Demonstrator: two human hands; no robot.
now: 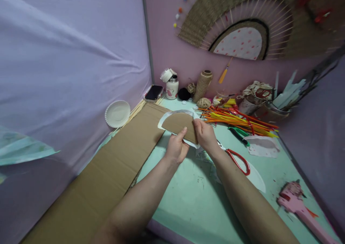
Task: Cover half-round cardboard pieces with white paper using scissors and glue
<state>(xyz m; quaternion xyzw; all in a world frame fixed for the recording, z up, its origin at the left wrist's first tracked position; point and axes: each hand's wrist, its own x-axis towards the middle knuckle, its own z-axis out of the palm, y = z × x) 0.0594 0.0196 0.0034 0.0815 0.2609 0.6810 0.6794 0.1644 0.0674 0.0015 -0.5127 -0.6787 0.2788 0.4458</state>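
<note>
Between my two hands, above the table, is a half-round piece of cardboard (176, 123) with a white border of paper or cloth showing past its edge. My left hand (176, 147) grips its lower straight edge, thumb on the brown face and fingers underneath. At the right end, my right hand (206, 134) is closed on the border and the cardboard; its fingertips are partly hidden. Red-handled scissors (238, 161) lie beside my right forearm, over a white rounded sheet (256, 177).
A long cardboard strip (121, 154) runs along the left. Behind stand a white bottle (172, 87), a twine spool (203, 84) and orange and yellow pipe cleaners (237, 120). Green-handled pliers (239, 134) and a pink glue gun (299, 206) lie right. A woven fan (229, 24) hangs on the wall.
</note>
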